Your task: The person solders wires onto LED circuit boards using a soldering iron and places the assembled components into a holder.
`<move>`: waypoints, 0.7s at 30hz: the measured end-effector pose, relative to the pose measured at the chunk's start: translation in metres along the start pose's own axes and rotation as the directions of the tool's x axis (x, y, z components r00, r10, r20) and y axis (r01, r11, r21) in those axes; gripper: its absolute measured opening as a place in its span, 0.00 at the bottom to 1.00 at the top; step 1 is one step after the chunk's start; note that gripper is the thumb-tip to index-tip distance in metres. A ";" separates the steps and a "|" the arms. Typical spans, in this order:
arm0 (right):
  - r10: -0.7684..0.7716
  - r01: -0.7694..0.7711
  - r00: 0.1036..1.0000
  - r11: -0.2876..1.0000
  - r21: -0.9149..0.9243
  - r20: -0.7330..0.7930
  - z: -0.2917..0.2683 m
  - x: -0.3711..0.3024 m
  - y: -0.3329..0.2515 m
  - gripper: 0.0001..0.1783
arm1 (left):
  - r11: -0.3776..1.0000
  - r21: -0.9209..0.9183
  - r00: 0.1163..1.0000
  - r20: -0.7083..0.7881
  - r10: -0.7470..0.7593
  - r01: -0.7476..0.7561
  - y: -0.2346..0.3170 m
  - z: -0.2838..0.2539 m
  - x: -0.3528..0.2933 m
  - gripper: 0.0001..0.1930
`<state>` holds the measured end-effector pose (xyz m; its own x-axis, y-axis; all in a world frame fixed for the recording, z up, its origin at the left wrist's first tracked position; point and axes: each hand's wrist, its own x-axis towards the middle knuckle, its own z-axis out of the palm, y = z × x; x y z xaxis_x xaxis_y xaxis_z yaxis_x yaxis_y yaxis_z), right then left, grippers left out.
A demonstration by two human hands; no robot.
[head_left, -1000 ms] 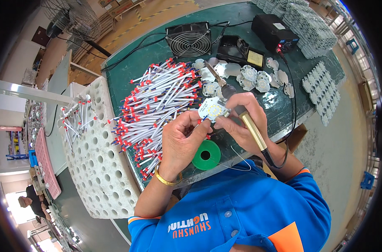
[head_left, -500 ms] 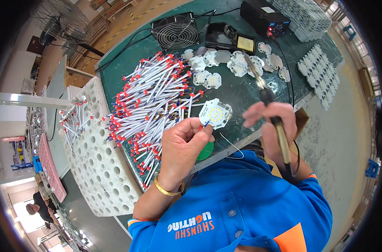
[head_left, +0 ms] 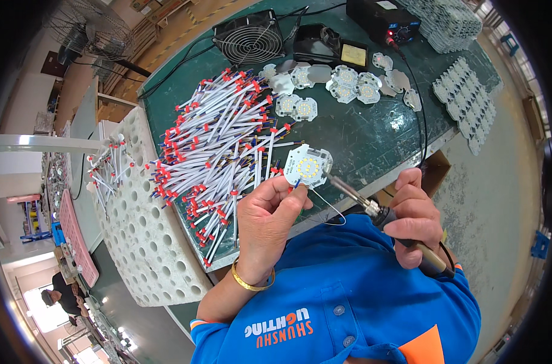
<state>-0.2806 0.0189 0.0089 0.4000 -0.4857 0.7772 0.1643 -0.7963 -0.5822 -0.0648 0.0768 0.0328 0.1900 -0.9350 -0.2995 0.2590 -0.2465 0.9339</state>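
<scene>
green bench [head_left: 373, 139] strewn with wires [head_left: 221, 139]; left hand [head_left: 270, 221] pinches led board [head_left: 308, 165]; right hand [head_left: 416, 215] grips soldering iron [head_left: 379, 212]

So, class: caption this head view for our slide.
Left hand holds a white round LED board; right hand brings a soldering iron to it.

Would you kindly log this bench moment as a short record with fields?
Left hand: pinches an LED board by its edge, raised above the bench
Right hand: grips a soldering iron, tip at the board's lower edge
Solder wire: thin strand looping below the board
Wire pile: white leads with red ends, on the bench to the left
Spare boards: scattered at the far side
Fan: far edge
Foam tray: holed, on the left
</scene>
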 end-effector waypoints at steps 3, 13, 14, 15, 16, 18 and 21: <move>0.006 -0.006 1.000 1.000 0.021 0.006 0.000 0.000 -0.003 0.22 | 1.000 0.016 1.000 -0.007 -0.027 0.027 0.000 0.001 -0.001 0.06; 0.050 -0.053 0.997 0.998 0.042 0.061 0.002 0.007 -0.004 0.09 | 0.995 0.097 0.999 -0.036 0.012 -0.009 0.003 0.002 -0.002 0.05; 0.052 -0.055 0.996 0.998 0.038 0.072 0.002 0.007 -0.004 0.08 | 0.995 0.098 0.999 -0.032 0.012 -0.009 0.003 0.002 -0.002 0.05; 0.052 -0.055 0.996 0.998 0.038 0.072 0.002 0.007 -0.004 0.08 | 0.995 0.099 1.000 -0.029 0.013 -0.010 0.003 0.002 -0.002 0.04; 0.057 -0.060 0.996 0.997 0.041 0.072 0.003 0.007 -0.004 0.08 | 0.995 0.099 0.999 -0.029 0.013 -0.010 0.003 0.002 -0.002 0.04; 0.062 -0.065 0.996 0.997 0.043 0.071 0.004 0.008 -0.004 0.07 | 0.994 0.112 1.000 -0.020 0.003 -0.001 0.003 0.002 -0.002 0.04; 0.061 -0.063 0.997 0.997 0.043 0.048 0.006 0.009 -0.004 0.07 | 0.995 0.100 1.000 -0.025 0.007 -0.005 0.002 0.002 -0.002 0.04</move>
<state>-0.2727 0.0200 0.0165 0.4519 -0.5154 0.7281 0.1779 -0.7477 -0.6397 -0.0668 0.0776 0.0359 0.2157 -0.9300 -0.2974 0.1619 -0.2663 0.9502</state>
